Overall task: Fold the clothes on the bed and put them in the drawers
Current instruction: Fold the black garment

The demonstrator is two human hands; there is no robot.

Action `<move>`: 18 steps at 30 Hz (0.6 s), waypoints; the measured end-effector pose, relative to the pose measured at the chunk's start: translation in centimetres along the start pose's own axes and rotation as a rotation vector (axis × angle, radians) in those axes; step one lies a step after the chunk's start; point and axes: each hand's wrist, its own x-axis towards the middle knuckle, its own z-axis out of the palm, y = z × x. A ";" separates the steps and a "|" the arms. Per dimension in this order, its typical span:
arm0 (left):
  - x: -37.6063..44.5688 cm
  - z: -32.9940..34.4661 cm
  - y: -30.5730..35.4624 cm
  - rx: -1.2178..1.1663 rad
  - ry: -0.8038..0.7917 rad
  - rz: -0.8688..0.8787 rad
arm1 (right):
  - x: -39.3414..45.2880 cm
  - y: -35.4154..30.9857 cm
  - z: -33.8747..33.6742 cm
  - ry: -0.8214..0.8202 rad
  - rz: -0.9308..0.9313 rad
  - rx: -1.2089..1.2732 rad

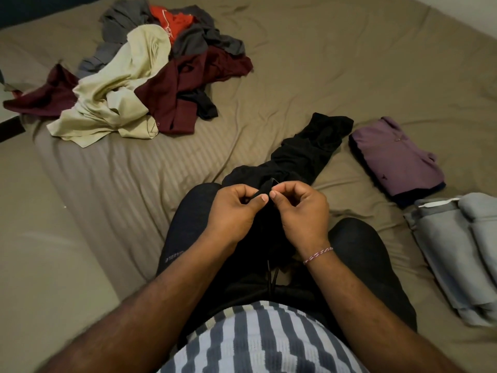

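I am pinching an edge of the black garment (pixel 304 154) between my left hand (pixel 236 208) and right hand (pixel 301 208), over my lap; the rest is trailing across the bed (pixel 295 49). With so small a pinch, the fabric could slip free or bunch unevenly.

Black garment (pixel 304 154); purple shirt (pixel 395 157); grey, perhaps bluish, stack (pixel 457 251)

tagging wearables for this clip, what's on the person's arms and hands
Both forearms are bare, with no sleeves in view. The right wrist wears a thin twisted thread bracelet in pink and white. The left hand and right hand show no rings or gloves.
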 end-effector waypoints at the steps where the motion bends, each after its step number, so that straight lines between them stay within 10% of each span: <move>1: -0.1 0.3 0.0 0.023 0.047 0.001 | -0.2 0.0 0.0 -0.015 -0.018 -0.011; 6: -0.3 0.9 0.0 0.045 0.155 -0.004 | -0.8 0.2 0.1 -0.035 -0.029 0.006; 11: -0.8 0.8 0.5 -0.029 0.031 0.014 | -0.9 0.5 0.3 0.008 0.345 0.509; 18: -2.6 1.1 -0.2 0.152 0.108 0.131 | 2.4 3.8 -2.2 0.078 0.457 0.335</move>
